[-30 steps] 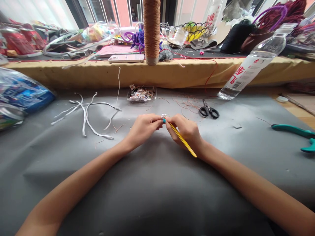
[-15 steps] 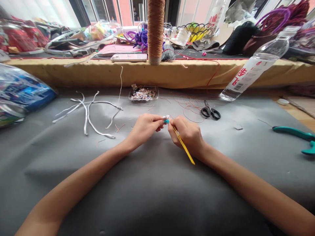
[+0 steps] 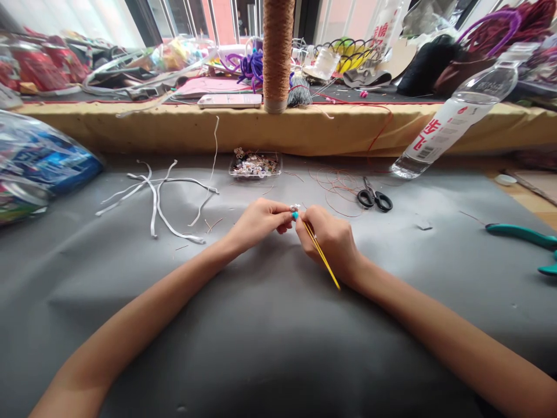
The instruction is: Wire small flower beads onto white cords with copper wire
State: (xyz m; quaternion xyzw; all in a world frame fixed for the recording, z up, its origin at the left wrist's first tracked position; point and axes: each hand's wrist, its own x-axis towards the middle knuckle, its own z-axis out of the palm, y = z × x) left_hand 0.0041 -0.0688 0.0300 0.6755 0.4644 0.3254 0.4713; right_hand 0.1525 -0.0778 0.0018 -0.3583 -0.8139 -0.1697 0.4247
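Pinched in the fingertips of my left hand is a small beaded piece, whitish on top with a turquoise bit below; its finer detail is too small to tell. My right hand is closed around a pair of yellow tweezers, their joined end slanting down toward me. The tips of the tweezers are hidden by my right fingers, close against the beaded piece. Beyond my hands sits a clear tray of mixed small beads. Black-handled scissors lie to the right, beside loose thin copper-coloured wire.
White cords lie at left near a blue plastic bag. Green-handled pliers rest at far right. A water bottle leans on the yellow-covered ledge, where a brown thread-wound cone and clutter stand.
The view has shifted slightly. Both hands stay together at the beaded piece; the tweezers' rear end has swung a little to the left.
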